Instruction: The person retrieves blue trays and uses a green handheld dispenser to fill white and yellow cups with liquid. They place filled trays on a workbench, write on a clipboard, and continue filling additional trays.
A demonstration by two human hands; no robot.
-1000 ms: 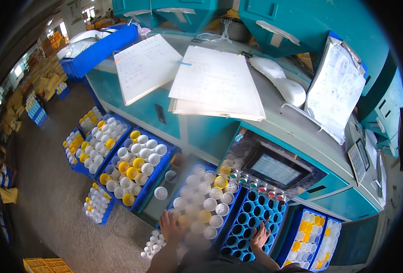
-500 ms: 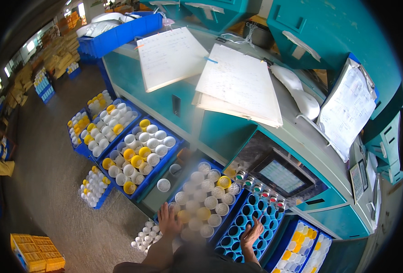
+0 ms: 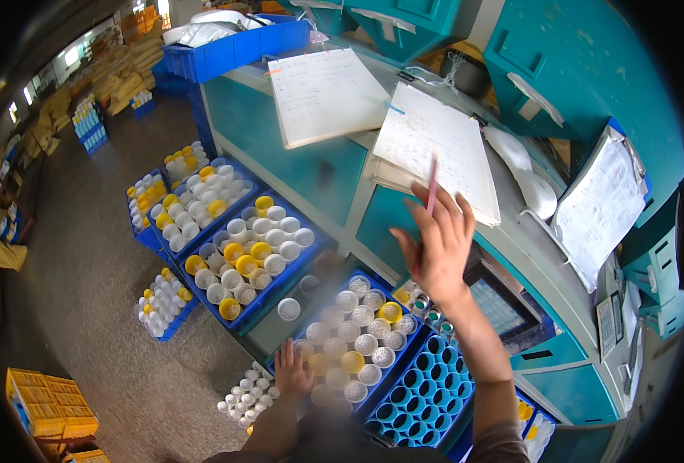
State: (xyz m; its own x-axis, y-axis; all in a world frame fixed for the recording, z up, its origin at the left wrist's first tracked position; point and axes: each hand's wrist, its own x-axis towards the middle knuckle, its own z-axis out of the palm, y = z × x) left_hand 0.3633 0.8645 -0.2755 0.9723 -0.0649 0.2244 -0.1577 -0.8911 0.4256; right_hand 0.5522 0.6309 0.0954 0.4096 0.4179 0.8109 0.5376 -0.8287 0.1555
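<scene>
My right hand is raised above the control panel, in front of the machine. A slim pink pen runs between its loosely curled fingers and points up at an open notebook of handwritten sheets. Lower down, my left hand lies with its fingers stretched out at the left edge of a blue crate. White and yellow cups filled with pale granules stand in that crate, partly blurred by a hazy patch. Beside it, a second blue crate holds teal tubes.
The panel's screen is partly behind my right forearm. More crates of cups stand to the left, and a single cup stands between crates. Another notebook, a clipboard and a calculator lie along the machine's ledge.
My right hand has risen from over the teal tubes to in front of the notebook, and the pen now shows in it. My left hand stays by the cup crate. The view has shifted slightly.
</scene>
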